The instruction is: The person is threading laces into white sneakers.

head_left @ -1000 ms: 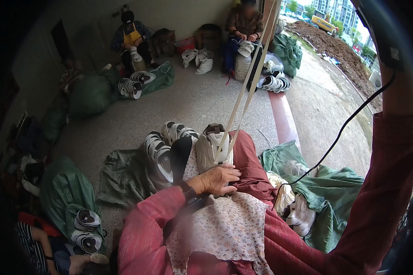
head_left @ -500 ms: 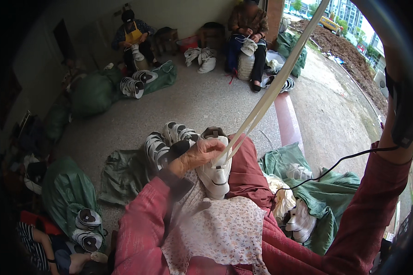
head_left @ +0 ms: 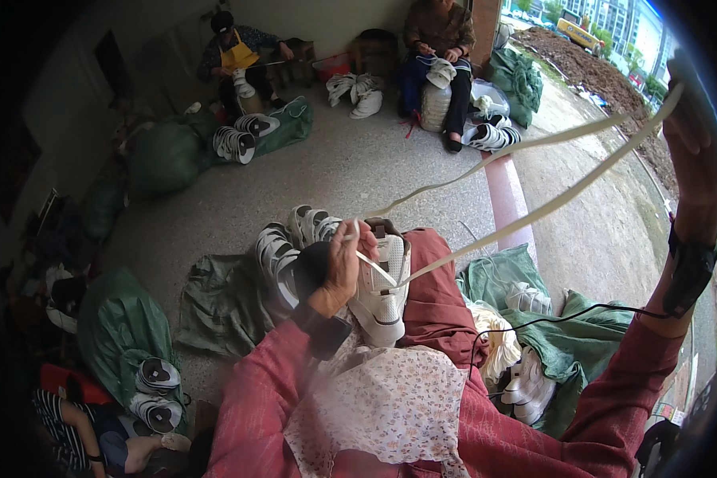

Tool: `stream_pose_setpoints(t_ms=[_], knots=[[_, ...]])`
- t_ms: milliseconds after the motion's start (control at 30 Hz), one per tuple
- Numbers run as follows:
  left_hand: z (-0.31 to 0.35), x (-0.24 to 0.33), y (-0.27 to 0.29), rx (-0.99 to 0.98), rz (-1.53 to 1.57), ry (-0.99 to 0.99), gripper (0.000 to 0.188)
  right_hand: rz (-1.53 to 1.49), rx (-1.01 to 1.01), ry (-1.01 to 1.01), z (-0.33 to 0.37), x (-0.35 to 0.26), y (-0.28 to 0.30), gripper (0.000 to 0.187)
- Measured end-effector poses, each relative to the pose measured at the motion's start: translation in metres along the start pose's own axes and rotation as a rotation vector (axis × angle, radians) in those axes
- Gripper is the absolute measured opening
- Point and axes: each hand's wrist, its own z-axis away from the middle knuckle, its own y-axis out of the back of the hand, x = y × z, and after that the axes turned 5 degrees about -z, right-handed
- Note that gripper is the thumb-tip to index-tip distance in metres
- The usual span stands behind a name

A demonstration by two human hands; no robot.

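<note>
A white and grey sneaker [head_left: 381, 307] rests on my lap, toe toward me. A long cream shoelace [head_left: 550, 209] is threaded through it near the tongue. My left hand [head_left: 347, 267] is beside the shoe's opening, thumb and fingers closed on a stretch of the lace. High at the right rim, my right hand [head_left: 697, 151] is raised in shadow; one strand runs up to its fingertips, which seem closed on it. A second strand crosses from my left hand and stops short of the right hand.
Unlaced sneakers [head_left: 277, 259] stand left of my knees. Green sacks [head_left: 119, 319] lie on both sides, with white shoes [head_left: 527, 382] and a cream lace bundle [head_left: 498, 342] at right. A black cable [head_left: 577, 312] crosses to my right wrist. Two people [head_left: 438, 72] sit handling shoes at the back.
My right hand has swung down and outward, and the lace has gone from steep to a wide slant. My left hand has turned upright and drawn a strand aside toward the left.
</note>
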Motion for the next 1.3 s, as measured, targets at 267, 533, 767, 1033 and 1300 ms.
stream_pose_setpoints(t_ms=[267, 533, 767, 1033, 1300], knots=[[0.032, 0.023, 0.204, 0.208, 0.513, 0.274, 0.025, -0.527, 0.917, -0.039, 0.202, 0.102, 0.279, 0.029], [0.122, 0.066, 0.281, 0.265, -1.15, 0.765, 0.034, -0.132, 1.062, -0.479, 0.249, 0.318, 0.16, 0.025], [0.05, 0.081, 0.084, -0.335, -1.331, -0.391, 0.011, 0.383, 0.298, -0.724, 0.209, 0.378, -0.043, 0.018], [0.0, 0.024, 0.006, -0.629, -1.134, -0.612, 0.018, 0.647, -0.129, -0.588, 0.218, 0.39, -0.099, 0.014], [-0.009, 0.013, 0.003, -0.629, -1.077, -0.42, 0.016, 0.265, -0.002, -0.859, 0.212, 0.407, -0.091, 0.018]])
